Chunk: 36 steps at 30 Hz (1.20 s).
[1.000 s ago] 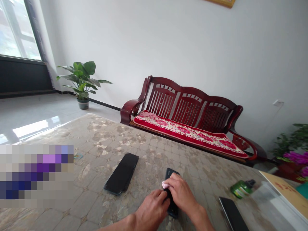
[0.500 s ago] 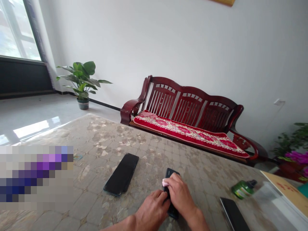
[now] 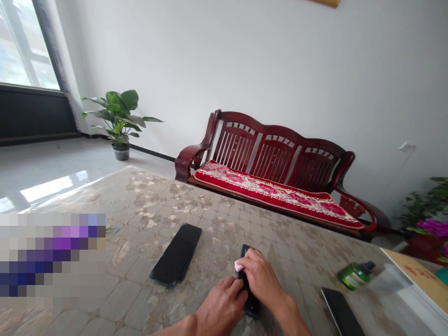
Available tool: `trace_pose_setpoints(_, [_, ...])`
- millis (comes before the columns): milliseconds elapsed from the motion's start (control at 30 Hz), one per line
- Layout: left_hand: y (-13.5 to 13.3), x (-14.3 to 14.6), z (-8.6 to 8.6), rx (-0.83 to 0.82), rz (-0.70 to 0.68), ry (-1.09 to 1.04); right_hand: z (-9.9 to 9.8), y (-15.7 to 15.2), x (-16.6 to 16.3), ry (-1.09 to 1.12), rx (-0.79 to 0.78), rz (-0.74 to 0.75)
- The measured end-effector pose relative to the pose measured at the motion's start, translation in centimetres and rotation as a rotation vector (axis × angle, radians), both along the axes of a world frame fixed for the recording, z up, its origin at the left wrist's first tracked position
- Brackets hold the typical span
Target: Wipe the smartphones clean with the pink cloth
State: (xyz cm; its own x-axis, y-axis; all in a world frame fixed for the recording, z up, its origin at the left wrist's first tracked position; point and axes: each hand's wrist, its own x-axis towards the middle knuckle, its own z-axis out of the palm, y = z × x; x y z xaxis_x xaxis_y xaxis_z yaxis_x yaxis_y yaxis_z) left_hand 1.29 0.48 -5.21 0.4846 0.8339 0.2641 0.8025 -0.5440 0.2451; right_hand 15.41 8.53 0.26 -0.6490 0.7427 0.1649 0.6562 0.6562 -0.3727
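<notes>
A dark phone [image 3: 251,309] lies on the patterned tablecloth in front of me, largely covered by both hands. My left hand [image 3: 224,298] is closed at its left edge, with the fingertips on it. Over the upper part of the phone, my right hand [image 3: 259,275] is closed around a small pale pink cloth [image 3: 239,265] and presses on the phone. Only a bit of the cloth shows past the fingers. To the left rests a second black phone [image 3: 177,254], apart from both hands, with a dark edge showing under its right side.
Right of my hands are another dark phone [image 3: 341,310], a green bottle [image 3: 355,275] with a black cap, and a box [image 3: 416,275]. The tablecloth [image 3: 136,233] reaches toward a red wooden bench [image 3: 273,154]. A blurred patch hides the table's left side.
My right hand, with the cloth, has shifted very slightly left on the phone. My left hand and the phones stay where they were.
</notes>
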Motion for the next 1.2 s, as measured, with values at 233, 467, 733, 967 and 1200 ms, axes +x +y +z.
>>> trace_pose_setpoints(233, [-0.3,-0.3,1.3,-0.016,-0.033,0.034,-0.4,1.8,1.8,0.066,0.022,-0.181])
trace_pose_setpoints(467, [-0.4,-0.4,1.6,-0.011,-0.057,0.051,-1.2,0.8,3.5,0.134,-0.025,-0.15])
trace_pose_setpoints(733, [-0.4,-0.5,1.9,-0.02,-0.072,0.051,-1.0,2.3,3.5,0.168,-0.035,-0.282])
trace_pose_setpoints(967, [-0.4,-0.5,1.6,0.024,-0.068,0.037,-2.2,1.0,3.6,0.22,-0.008,-0.248])
trace_pose_setpoints(1200, [-0.2,-0.4,0.9,0.057,-0.079,0.048,-2.2,0.0,3.8,0.098,0.011,-0.191])
